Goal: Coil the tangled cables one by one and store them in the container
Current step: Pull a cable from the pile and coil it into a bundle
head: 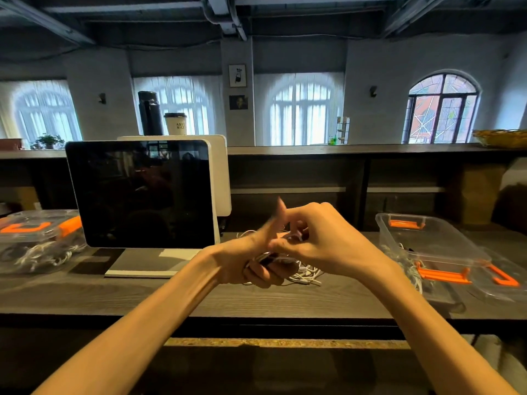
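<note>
- Centrally, a bundle of cable (278,259), white with a darker part, is held above the dark wooden tabletop (85,297), between the two hands.
- Left hand (251,259): lower fingers curled around the bundle from below, gripping it; one finger points up and is motion-blurred.
- Right hand (319,238): fingers curled inward over the top of the bundle, where they appear to pinch a cable strand; the contact point is partly hidden by the left hand.
- A loose tangle of white cables (306,275) lies on the tabletop directly behind and beneath the hands, touching the surface.
- Right side: an open clear plastic container (427,238) with orange latches stands on the tabletop; white cable is visible inside it against the near wall.
- A clear lid (502,280) with an orange clip lies just beside that container, at the frame edge.
- Left side: a second clear container (37,240), lid on, with orange latches, holds white cables.
- A dark-screened monitor (139,192) on a white stand sits between the left container and the hands.
- On the ledge behind: a black flask (150,114) and a paper cup (176,124), just beside each other.
</note>
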Demonstrator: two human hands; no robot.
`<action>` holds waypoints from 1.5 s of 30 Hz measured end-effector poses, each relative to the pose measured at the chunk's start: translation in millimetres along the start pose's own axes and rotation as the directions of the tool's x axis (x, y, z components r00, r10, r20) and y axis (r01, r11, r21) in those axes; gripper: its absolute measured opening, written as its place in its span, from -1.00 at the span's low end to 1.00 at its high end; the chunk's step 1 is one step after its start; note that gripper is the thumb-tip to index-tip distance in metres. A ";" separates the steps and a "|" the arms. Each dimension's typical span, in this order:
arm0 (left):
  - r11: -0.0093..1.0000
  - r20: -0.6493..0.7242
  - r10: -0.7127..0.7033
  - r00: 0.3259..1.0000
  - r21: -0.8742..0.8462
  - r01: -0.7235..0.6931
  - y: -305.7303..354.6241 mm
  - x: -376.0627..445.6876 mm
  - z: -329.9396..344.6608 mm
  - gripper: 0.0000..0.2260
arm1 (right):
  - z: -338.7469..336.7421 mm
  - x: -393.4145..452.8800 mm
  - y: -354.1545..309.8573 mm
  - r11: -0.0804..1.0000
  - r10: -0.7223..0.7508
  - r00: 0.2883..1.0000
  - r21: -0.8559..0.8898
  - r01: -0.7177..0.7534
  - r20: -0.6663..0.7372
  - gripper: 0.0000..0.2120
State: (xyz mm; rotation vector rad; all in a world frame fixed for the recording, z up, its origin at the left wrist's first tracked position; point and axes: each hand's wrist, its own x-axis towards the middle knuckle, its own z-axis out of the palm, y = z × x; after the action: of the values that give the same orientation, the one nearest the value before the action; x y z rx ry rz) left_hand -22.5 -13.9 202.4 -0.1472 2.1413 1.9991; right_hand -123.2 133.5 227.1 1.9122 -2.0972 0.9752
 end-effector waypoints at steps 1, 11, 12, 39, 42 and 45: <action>0.998 0.040 0.003 0.999 0.062 -0.006 1.3 -2.8 0.3 -0.49 | -3.7 0.0 0.8 1.000 -0.013 1.000 -0.011 0.013 0.024 -0.78; 0.909 0.117 -0.042 0.992 0.417 -0.011 9.5 -14.2 24.6 -0.42 | -26.6 2.9 24.3 0.977 0.037 0.999 0.208 -0.041 0.022 -0.84; 0.928 0.112 -0.008 0.994 0.370 -0.035 10.7 -13.8 23.9 -0.45 | -23.9 1.0 26.8 0.978 0.037 0.999 0.206 -0.039 0.017 -0.84; 0.988 -0.276 -0.061 0.959 0.122 0.098 7.9 8.4 16.8 -0.82 | 7.8 9.5 1.4 0.995 0.091 0.996 0.043 -0.091 0.002 -0.74; 0.990 -0.271 -0.088 0.959 0.083 0.114 9.8 9.3 15.3 -0.82 | 4.7 10.5 1.4 0.996 0.075 0.997 0.046 -0.075 0.018 -0.75; 0.977 -0.289 -0.158 0.944 0.092 0.191 7.6 9.5 14.2 -0.82 | 1.5 13.9 0.8 0.998 0.053 0.994 0.027 -0.056 0.098 -0.73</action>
State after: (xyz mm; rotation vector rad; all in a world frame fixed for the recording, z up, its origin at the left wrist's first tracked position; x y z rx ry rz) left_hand -32.2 1.4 206.9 -0.6141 2.3120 1.8367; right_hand -126.0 121.0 232.7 1.9636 -2.2116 0.9474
